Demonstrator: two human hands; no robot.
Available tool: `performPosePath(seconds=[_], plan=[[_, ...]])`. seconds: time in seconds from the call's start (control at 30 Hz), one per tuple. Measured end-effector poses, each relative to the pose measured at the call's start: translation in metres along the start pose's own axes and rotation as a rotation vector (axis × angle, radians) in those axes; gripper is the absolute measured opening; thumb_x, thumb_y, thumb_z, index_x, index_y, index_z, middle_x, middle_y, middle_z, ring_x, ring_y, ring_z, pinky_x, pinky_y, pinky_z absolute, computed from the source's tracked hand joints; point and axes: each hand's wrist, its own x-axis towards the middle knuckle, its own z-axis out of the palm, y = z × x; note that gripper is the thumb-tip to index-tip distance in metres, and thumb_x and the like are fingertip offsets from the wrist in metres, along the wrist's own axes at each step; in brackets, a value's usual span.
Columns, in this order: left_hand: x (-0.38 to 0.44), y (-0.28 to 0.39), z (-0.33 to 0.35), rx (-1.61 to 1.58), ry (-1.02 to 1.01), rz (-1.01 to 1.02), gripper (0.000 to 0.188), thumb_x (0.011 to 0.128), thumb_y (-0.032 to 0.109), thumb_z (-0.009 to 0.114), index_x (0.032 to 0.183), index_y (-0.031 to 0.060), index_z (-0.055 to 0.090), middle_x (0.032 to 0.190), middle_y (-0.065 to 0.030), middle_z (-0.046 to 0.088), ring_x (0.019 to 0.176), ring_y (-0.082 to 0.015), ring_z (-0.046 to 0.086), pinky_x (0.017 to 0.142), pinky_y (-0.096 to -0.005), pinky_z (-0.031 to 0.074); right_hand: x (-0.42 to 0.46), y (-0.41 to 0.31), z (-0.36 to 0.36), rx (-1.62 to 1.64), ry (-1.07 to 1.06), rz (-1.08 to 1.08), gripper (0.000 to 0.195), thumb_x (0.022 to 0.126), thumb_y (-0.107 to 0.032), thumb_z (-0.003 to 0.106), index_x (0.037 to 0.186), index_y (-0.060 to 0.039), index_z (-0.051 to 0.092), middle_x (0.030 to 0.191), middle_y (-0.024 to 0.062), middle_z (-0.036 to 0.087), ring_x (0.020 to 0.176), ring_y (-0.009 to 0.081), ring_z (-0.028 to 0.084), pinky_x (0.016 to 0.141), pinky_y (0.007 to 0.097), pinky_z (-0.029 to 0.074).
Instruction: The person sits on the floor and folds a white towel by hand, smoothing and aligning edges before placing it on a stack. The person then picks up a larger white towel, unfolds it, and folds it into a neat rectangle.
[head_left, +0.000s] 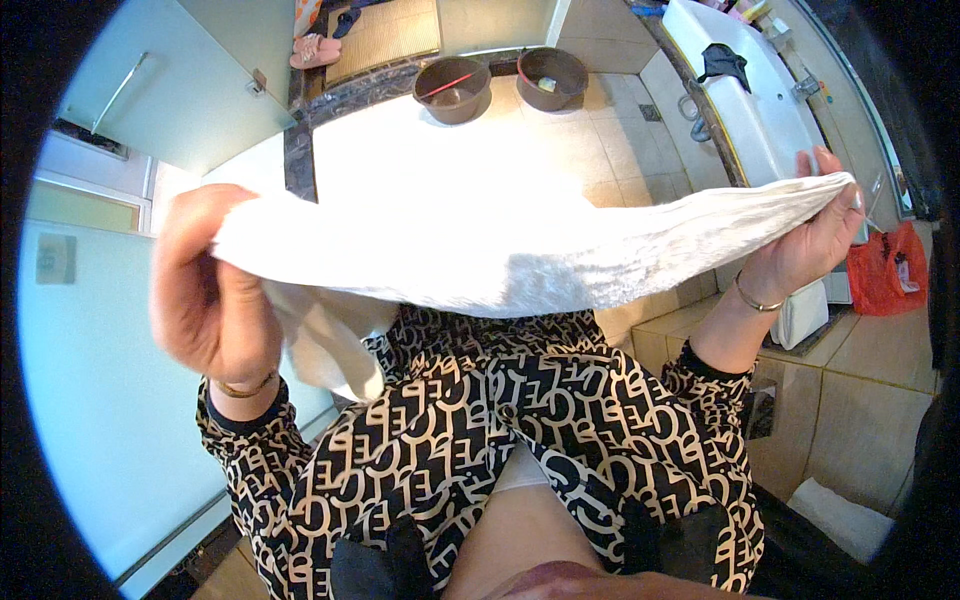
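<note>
A white cloth (450, 255) is stretched sideways between my two hands, in front of my chest. My left hand (214, 285) grips its left end with curled fingers, slightly blurred, and a loose part of the cloth hangs below that hand. The far right corner is pinched between the thumb and fingers of my right hand (821, 217). Strong light washes out much of the cloth's surface and the floor behind it.
Two brown basins (451, 94) stand on the tiled floor (622, 142). A white sink (757, 90) with a black cloth (725, 66) is at the upper right. A red plastic bag (889, 274) rests on a tiled ledge (870, 345). Glass doors (112, 375) are at left, pink slippers (315, 52) beyond.
</note>
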Motion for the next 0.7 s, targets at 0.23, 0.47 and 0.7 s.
performPosePath(seconds=[0.23, 0.47, 0.7], plan=[[-0.013, 0.003, 0.067, -0.295, -0.330, -0.423, 0.012, 0.086, 0.002, 0.066, 0.097, -0.0033, 0.066, 0.079, -0.0061, 0.062, 0.060, -0.0102, 0.051, 0.054, -0.0240, 0.038, -0.066, -0.009, 0.020, 0.149, -0.615, 0.414, 0.017, 0.094, -0.014, 0.067, 0.103, -0.0018, 0.059, 0.088, 0.0051, 0.063, 0.068, 0.0095, 0.055, 0.059, 0.0217, 0.045], [-0.028, 0.006, 0.111, -0.279, -0.387, -0.397, 0.010, 0.083, 0.004, 0.070, 0.092, 0.0008, 0.067, 0.070, -0.0091, 0.059, 0.057, -0.0220, 0.055, 0.053, -0.0315, 0.044, -0.120, -0.032, 0.063, -0.264, -1.197, 0.268, 0.040, 0.069, -0.012, 0.085, 0.104, -0.0016, 0.068, 0.096, 0.0107, 0.068, 0.083, 0.0209, 0.067, 0.074, 0.0294, 0.053], [-0.047, -0.007, 0.105, -0.243, -0.357, -0.378, 0.013, 0.089, 0.009, 0.070, 0.098, 0.0008, 0.068, 0.079, -0.0064, 0.064, 0.060, -0.0129, 0.052, 0.054, -0.0244, 0.042, -0.129, -0.021, 0.068, -0.182, -1.128, 0.308, 0.019, 0.076, -0.001, 0.067, 0.094, 0.0036, 0.067, 0.094, 0.0124, 0.070, 0.080, 0.0188, 0.066, 0.074, 0.0277, 0.052]])
